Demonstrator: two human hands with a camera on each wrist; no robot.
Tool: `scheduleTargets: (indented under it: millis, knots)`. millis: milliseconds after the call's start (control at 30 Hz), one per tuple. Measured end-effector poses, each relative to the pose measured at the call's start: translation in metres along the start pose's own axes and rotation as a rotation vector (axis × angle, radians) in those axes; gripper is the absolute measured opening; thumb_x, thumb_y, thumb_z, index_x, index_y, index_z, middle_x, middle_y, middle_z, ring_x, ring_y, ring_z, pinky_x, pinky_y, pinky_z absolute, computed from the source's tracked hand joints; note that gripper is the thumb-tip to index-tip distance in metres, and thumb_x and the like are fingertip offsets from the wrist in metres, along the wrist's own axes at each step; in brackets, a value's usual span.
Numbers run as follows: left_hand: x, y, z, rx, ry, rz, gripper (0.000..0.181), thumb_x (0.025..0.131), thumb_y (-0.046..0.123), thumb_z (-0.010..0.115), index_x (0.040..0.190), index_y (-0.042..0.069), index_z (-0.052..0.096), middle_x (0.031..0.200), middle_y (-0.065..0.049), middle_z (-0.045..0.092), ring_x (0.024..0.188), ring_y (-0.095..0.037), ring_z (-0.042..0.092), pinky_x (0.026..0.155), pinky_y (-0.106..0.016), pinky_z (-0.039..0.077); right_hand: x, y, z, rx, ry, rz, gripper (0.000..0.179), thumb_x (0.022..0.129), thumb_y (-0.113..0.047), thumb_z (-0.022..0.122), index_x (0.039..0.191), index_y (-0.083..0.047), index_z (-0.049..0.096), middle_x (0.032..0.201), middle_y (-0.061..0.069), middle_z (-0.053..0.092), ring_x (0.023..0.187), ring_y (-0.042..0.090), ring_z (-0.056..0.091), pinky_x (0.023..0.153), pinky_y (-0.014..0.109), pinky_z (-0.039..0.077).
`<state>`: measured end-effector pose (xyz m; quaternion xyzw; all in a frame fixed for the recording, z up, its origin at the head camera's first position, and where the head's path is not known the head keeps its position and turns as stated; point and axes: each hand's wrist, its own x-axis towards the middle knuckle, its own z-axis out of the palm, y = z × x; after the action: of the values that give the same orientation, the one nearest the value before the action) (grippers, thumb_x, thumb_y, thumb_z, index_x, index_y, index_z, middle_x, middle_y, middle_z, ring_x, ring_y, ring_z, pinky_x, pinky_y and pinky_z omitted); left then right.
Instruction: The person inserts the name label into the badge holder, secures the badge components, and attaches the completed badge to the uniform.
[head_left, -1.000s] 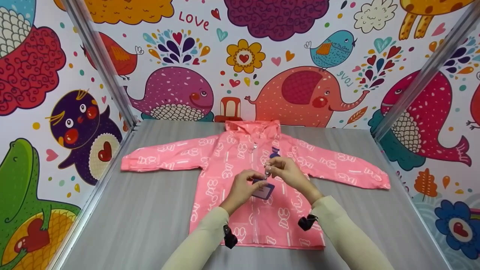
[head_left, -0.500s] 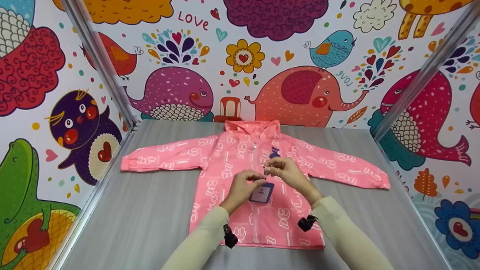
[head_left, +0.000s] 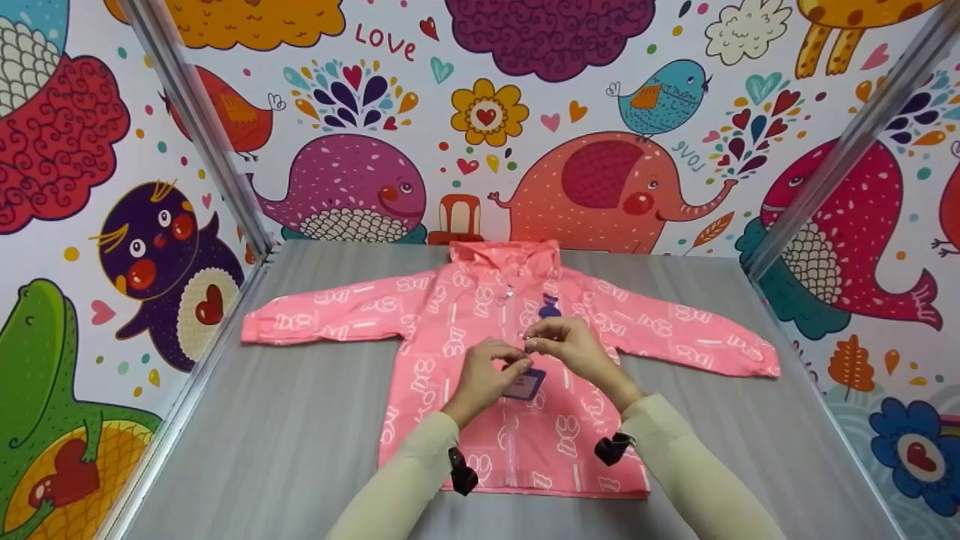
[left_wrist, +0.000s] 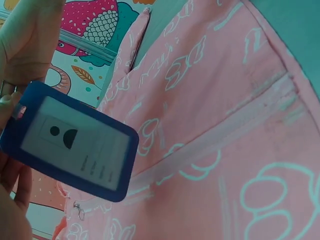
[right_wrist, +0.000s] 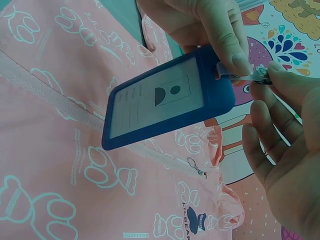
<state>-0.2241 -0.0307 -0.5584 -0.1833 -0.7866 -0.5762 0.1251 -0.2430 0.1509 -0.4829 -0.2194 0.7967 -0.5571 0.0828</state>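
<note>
A blue ID badge holder [right_wrist: 162, 97] with a white card hangs between my two hands, over the front of a pink hooded jacket [head_left: 450, 405]. My left hand [head_left: 486, 375] pinches the clear strap [right_wrist: 232, 75] at the badge's slot, thumb on top. Close beside it, my right hand [head_left: 574, 349] pinches the small metal clip [right_wrist: 262, 74] at the strap's other end. In the left wrist view the badge [left_wrist: 75, 142] is tilted, card face showing, with parts of both hands along the left side.
The jacket lies spread on a grey table [head_left: 300, 435], sleeves outstretched, its zip pull [right_wrist: 197, 167] near the collar. A dark blue bear print [head_left: 550, 306] is on its chest. Cartoon-printed walls [head_left: 480, 45] and metal posts [head_left: 202, 135] enclose the table.
The badge swung down to hang more upright half a second ago, and is tilted flatter now. My right hand has moved slightly left and down, closer to my left hand.
</note>
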Motion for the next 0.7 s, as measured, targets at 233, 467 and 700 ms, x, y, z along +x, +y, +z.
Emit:
scheduleTargets:
  millis: [233,467,700]
  knots:
    - [0.0,0.001,0.002,-0.002,0.031,0.013,0.005,0.081,0.015,0.08,0.085,0.013,0.08,0.084,-0.001,0.078,0.079,-0.016,0.065,0.075,-0.027,0.051,-0.002,-0.001,0.0,-0.055,0.023,-0.033,0.016,0.089,-0.005,0.07,0.102,0.004,0.073,0.097,0.021,0.072,0.075,0.003,0.064,0.066,0.018,0.053]
    - [-0.001,0.001,0.007,-0.077,0.038,-0.118,0.016,0.083,0.024,0.079,0.09,0.009,0.079,0.088,-0.007,0.077,0.078,-0.004,0.065,0.077,-0.025,0.056,0.005,0.023,0.005,-0.062,0.138,0.011,0.021,0.089,-0.006,0.07,0.109,-0.001,0.07,0.098,0.021,0.072,0.077,0.008,0.065,0.07,0.019,0.052]
    - [0.0,0.001,0.01,-0.107,0.009,-0.189,0.018,0.086,0.023,0.075,0.098,0.01,0.077,0.096,-0.007,0.077,0.082,-0.009,0.068,0.082,-0.025,0.056,0.008,0.036,0.009,-0.036,0.259,0.017,0.022,0.086,-0.012,0.075,0.107,-0.005,0.071,0.092,0.013,0.074,0.076,0.007,0.067,0.072,0.02,0.054]
